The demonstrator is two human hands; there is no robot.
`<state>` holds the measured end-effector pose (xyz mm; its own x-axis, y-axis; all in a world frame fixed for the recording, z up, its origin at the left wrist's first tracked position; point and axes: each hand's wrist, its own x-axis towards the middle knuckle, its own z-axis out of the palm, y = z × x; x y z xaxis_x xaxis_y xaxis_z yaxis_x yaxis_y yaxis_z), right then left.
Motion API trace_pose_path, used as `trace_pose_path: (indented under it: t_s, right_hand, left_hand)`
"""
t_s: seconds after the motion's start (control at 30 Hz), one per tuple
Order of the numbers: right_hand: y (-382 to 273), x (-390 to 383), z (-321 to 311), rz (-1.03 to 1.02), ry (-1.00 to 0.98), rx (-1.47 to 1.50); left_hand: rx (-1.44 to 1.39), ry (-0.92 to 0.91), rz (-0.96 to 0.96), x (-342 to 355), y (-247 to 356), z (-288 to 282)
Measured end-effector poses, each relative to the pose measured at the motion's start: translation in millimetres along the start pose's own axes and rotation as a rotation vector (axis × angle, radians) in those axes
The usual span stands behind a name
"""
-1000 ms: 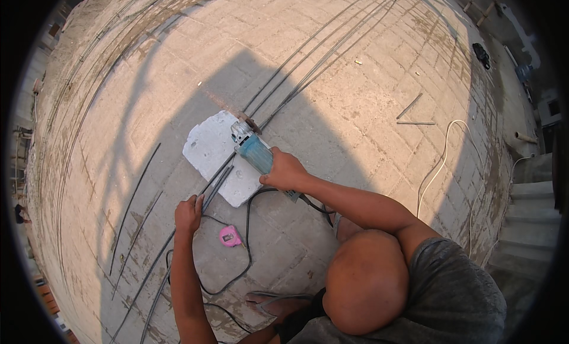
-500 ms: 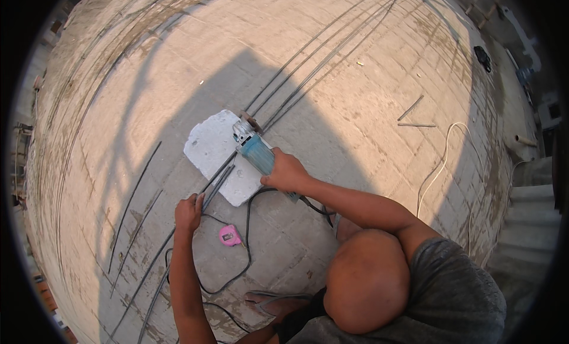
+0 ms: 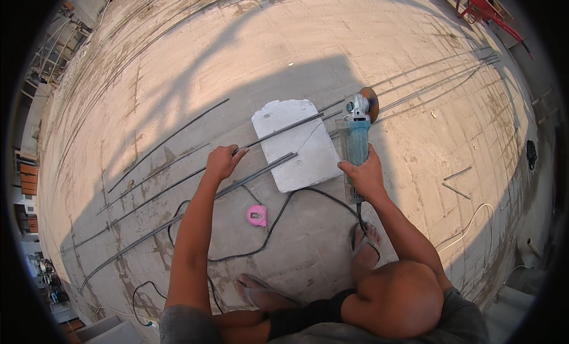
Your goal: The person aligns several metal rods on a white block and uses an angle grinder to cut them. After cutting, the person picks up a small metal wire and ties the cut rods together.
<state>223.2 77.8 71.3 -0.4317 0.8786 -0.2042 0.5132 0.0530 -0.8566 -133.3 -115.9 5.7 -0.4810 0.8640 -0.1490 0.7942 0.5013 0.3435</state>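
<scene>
While the left hand is closed on a rod left of centre, its end over the white block at mid-frame, the right hand grips the grinder, right of centre. The rod is probably stiff and light, best held well back from its end. The grinder looks front-heavy and should be taken by the body, clear of the disc. Compared with the earlier frame, the grinder stands to the block's right instead of over its edge, and the block appears nearer the centre.
</scene>
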Motion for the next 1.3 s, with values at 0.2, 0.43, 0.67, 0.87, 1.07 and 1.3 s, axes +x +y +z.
trace_pose_path:
  t_s: [0.2, 0.43, 0.67, 0.87, 1.07, 1.3]
  right_hand:
    - [9.2, -7.3, -8.1, 0.017, -0.024, 0.043]
    - [14.4, -7.1, -8.5, 0.023, -0.065, 0.075]
    - [8.7, 3.7, -18.8, 0.014, -0.049, 0.177]
    - [-17.8, 27.8, -58.3, 0.296, -0.164, 0.706]
    - [-22.9, 28.1, -94.5, 0.396, -0.06, 0.841]
    - [-10.6, 27.3, -116.6, 0.387, -0.054, 0.856]
  left_hand:
    - [0.038, 0.171, -0.098, 36.5, -15.6, -21.4]
    - [0.252, 0.436, -0.175, 80.6, -18.5, -11.6]
    - [-0.17, 0.468, 0.333, 75.9, 101.8, -15.3]
    - [-0.581, 0.138, 0.889, -0.8, 249.8, 4.3]
    - [-0.766, 0.101, 0.914, -8.6, 307.6, 13.7]
    - [-0.69, -0.011, 0.807, -11.3, 327.5, 19.2]
